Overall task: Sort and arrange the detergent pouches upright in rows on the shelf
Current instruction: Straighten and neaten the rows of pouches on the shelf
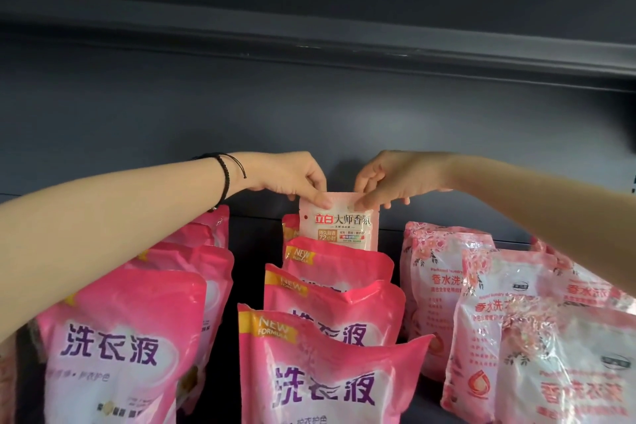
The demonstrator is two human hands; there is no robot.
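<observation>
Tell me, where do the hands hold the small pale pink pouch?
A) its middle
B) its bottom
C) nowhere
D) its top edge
D: the left hand and the right hand both pinch the top edge of the small pale pink pouch.

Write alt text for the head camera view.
The left hand and right hand pinch the top corners of a small pale pink pouch, upright in the middle row of bright pink pouches on a dark shelf. More bright pink pouches stand left, floral pouches right.
</observation>
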